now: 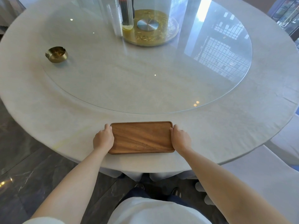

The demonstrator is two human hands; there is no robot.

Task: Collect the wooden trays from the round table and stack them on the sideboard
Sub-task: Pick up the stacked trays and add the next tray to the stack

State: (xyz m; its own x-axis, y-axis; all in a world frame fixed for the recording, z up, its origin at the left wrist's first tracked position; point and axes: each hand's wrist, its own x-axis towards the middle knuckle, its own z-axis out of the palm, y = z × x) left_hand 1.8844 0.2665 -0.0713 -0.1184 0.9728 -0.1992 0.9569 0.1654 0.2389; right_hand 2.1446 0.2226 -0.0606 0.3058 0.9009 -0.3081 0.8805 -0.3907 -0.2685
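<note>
One rectangular wooden tray (141, 137) lies flat on the near edge of the round table (48, 110), which is covered in a pale cloth. My left hand (103, 139) grips the tray's left short end, fingers curled over its rim. My right hand (180, 138) grips the right short end the same way. The tray is empty, and I cannot tell whether it rests on the cloth or is just lifted. No other tray and no sideboard is in view.
A glass turntable (145, 78) covers the table's middle, with a gold base plate (160, 29) and tall ribbed glass vases (127, 12) at its centre. A brass ashtray (56, 54) sits at the left. A white-covered chair (275, 175) stands to my right; dark marble floor lies left.
</note>
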